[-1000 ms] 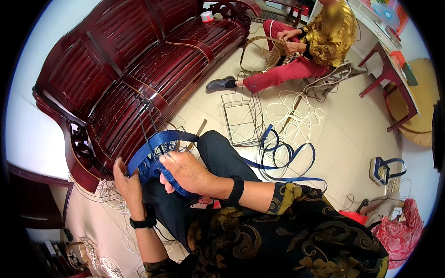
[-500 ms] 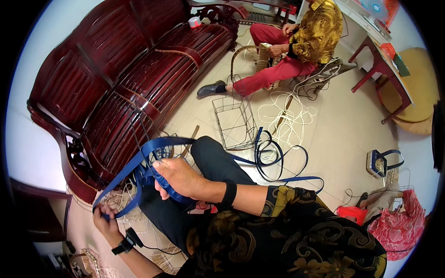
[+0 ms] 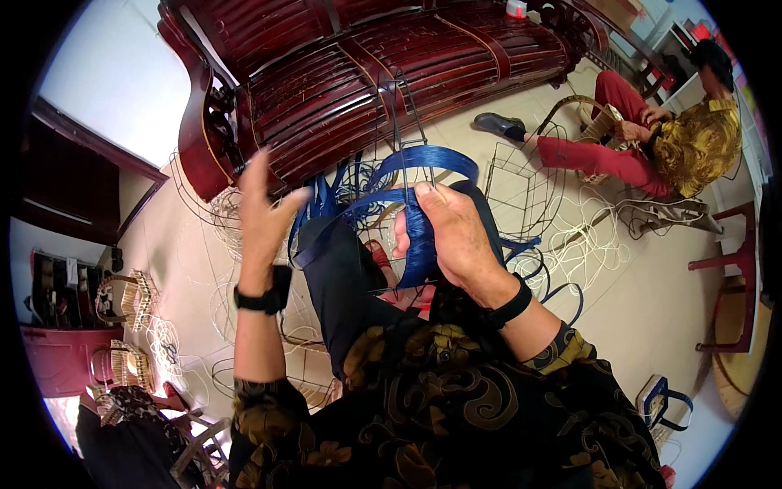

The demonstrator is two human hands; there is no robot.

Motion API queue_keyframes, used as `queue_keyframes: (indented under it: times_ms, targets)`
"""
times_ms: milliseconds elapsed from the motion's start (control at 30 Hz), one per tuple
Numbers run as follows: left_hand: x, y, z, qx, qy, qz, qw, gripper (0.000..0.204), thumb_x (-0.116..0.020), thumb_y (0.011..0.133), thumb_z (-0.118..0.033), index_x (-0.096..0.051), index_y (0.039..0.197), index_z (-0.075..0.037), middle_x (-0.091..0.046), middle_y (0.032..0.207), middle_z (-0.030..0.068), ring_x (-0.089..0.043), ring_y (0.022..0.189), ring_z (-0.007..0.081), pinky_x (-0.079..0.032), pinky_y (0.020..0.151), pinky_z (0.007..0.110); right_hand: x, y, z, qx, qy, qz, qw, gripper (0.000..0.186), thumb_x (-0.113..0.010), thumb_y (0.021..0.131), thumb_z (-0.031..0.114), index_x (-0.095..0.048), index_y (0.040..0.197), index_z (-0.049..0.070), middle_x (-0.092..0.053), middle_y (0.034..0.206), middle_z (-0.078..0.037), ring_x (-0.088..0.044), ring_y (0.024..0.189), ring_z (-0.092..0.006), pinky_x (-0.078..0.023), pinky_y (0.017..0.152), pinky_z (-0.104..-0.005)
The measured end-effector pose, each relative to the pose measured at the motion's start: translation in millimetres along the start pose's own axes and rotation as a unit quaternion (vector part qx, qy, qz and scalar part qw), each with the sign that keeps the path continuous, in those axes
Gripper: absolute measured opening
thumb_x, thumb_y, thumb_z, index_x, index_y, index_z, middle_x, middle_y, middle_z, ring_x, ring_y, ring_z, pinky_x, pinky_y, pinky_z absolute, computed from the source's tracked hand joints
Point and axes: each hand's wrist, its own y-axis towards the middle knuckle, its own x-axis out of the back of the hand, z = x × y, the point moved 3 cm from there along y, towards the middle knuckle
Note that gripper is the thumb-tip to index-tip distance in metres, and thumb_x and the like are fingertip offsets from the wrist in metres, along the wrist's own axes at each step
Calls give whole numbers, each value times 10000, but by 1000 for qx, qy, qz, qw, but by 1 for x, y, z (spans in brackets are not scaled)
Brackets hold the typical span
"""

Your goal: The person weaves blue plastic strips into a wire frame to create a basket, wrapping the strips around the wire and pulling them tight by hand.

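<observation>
Though looped, strapping [image 3: 419,244] in right hand [image 3: 466,236]

1. The head view looks steeply down from the wearer's head, over the patterned shirt [image 3: 440,407].
2. It is near: the left hand [image 3: 262,220] and right hand [image 3: 464,236] appear close by, around mid-frame.
3. Its wide fisheye reaches ahead to the wooden bench [image 3: 301,106] and a seated co-worker [image 3: 699,155], both farther off.

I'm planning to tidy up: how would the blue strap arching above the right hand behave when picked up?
The blue strap would probably flop, since it bows into loose curves. It looks light, being thin and flat. Its sheen suggests it may be slightly slippery.
</observation>
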Motion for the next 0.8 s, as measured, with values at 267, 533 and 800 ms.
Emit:
queue_keyframes:
  times_ms: [267, 533, 800]
  targets:
    - [-110, 54, -45, -180, -68, 279, 941, 387, -567, 747, 25, -620, 1128, -15, -672, 912, 179, -630, 798, 178, -498, 763, 315, -3, -1, 2, -2, -6, -21, 1000, 278, -388, 1041, 228, -525, 1007, -11, -613, 744, -96, -592, 585, -159, -549, 584, -319]
    - [116, -10, 203, 192, -14, 57, 980, 190, -592, 853, -117, -629, 1014, -22, -535, 638, 42, -531, 544, 156, -455, 507, 310, 2, 2, 0, 32, 16, -10, 999, 325, -414, 1038, 260, -524, 897, -11, -623, 713, -102, -611, 543, -163, -540, 534, -290]
    - [251, -178, 367, 513, 33, -199, 834, 432, -628, 776, -204, -554, 1142, 14, -573, 1051, 101, -519, 1026, 219, -406, 842, 434, -5, 0, 2, 73, -42, 24, 996, 419, -363, 1024, 288, -497, 792, -34, -608, 643, -136, -596, 472, -207, -505, 488, -324]
